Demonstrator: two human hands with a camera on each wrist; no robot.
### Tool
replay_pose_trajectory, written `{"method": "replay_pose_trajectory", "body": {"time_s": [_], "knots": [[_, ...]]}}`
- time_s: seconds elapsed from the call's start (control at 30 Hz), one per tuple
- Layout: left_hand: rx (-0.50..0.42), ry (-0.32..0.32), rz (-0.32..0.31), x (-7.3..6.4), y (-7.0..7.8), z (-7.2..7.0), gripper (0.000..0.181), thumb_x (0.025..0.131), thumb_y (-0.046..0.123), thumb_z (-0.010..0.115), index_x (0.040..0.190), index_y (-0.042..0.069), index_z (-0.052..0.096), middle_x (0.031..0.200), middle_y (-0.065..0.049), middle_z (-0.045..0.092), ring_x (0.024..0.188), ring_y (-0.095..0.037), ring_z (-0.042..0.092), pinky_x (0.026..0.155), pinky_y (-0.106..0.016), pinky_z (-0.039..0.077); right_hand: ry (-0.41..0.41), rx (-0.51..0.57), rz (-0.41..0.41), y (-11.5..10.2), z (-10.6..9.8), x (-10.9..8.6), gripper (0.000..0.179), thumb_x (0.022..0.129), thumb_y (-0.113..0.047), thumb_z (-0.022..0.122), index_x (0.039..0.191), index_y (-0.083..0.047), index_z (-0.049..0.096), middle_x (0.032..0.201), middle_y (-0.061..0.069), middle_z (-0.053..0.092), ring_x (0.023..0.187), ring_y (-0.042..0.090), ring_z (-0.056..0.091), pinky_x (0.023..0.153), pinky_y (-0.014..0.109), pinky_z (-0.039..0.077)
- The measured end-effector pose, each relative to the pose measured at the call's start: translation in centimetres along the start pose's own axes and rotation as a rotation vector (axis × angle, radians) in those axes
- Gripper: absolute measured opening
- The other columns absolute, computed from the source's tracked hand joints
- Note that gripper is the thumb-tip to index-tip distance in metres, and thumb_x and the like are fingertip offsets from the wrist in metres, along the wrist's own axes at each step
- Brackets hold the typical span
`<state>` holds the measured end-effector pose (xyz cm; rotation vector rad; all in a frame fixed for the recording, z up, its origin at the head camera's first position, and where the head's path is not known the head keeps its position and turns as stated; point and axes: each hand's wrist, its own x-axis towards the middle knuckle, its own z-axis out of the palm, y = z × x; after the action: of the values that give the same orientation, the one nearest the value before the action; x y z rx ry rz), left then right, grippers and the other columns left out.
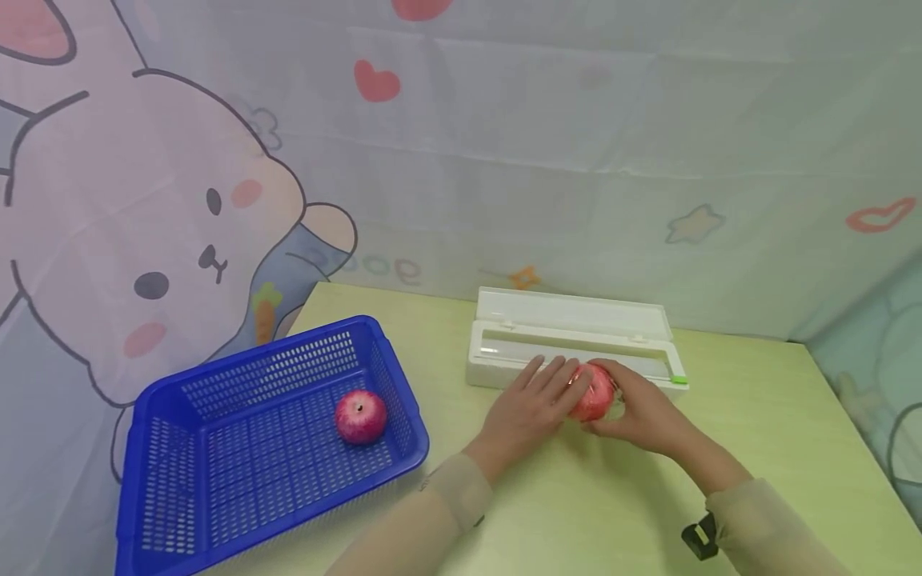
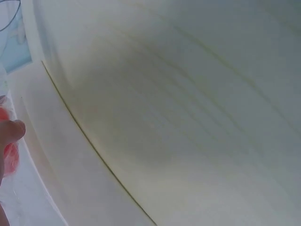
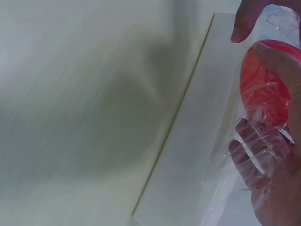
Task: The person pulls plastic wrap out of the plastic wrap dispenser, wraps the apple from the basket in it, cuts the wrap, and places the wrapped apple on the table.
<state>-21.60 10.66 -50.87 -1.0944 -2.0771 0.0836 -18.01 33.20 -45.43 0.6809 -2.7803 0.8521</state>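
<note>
A red apple (image 1: pixel 594 394) loosely covered in clear plastic film is held between both hands, close over the front of a white cling film dispenser (image 1: pixel 569 352). My right hand (image 1: pixel 644 412) grips the apple from the right, with fingers behind it and the thumb in front. From the left, my left hand (image 1: pixel 529 408) lies against the apple, its fingers stretched over its side. In the left wrist view, a digit overlaps the red apple (image 2: pixel 10 157) at the left edge. Crinkled plastic film (image 3: pixel 268 115) wraps the apple and hangs over part of a hand in the right wrist view.
A blue plastic basket (image 1: pixel 288 520) stands at the left of the table (image 1: pixel 763 448). Inside it sits another red apple (image 1: pixel 360 416), toward its right side. The dispenser's lid (image 1: pixel 572 310) is raised at the back. A printed cloth (image 1: pixel 540 160) hangs behind the table.
</note>
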Motion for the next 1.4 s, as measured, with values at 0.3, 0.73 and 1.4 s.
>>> {"method": "replay_pose_trajectory", "body": {"time_s": [0.3, 0.73, 1.4], "knots": [[0.074, -0.021, 0.0, 0.8, -0.3, -0.2, 0.052, 0.103, 0.019, 0.07, 0.152, 0.017, 0.054, 0.149, -0.003, 0.059, 0.139, -0.023, 0.057, 0.122, -0.042, 0.041, -0.126, 0.059, 0.04, 0.2, -1.1, 1.1, 0.078, 0.077, -0.022, 0.096, 0.14, 0.001, 0.057, 0.123, 0.011, 0.071, 0.105, 0.026, 0.069, 0.088, 0.053, 0.061], [0.063, 0.008, 0.007, 1.6, -0.5, 0.3, 0.046, 0.103, 0.016, 0.069, 0.148, 0.016, 0.058, 0.144, -0.004, 0.062, 0.134, -0.022, 0.061, 0.12, -0.039, 0.044, -0.159, 0.074, 0.072, 0.1, -1.5, 1.4, 0.081, 0.08, -0.025, 0.094, 0.145, 0.001, 0.055, 0.12, 0.01, 0.073, 0.101, 0.021, 0.069, 0.085, 0.045, 0.061], [-0.007, 0.037, -0.035, 2.0, -0.9, 0.2, 0.053, 0.096, 0.024, 0.081, 0.144, 0.013, 0.062, 0.136, -0.003, 0.067, 0.128, -0.019, 0.065, 0.116, -0.037, 0.048, 0.254, -0.591, -0.28, 0.5, 1.2, -1.5, 0.105, 0.063, -0.021, 0.104, 0.149, 0.007, 0.048, 0.133, 0.026, 0.062, 0.118, 0.045, 0.06, 0.108, 0.063, 0.048]]}}
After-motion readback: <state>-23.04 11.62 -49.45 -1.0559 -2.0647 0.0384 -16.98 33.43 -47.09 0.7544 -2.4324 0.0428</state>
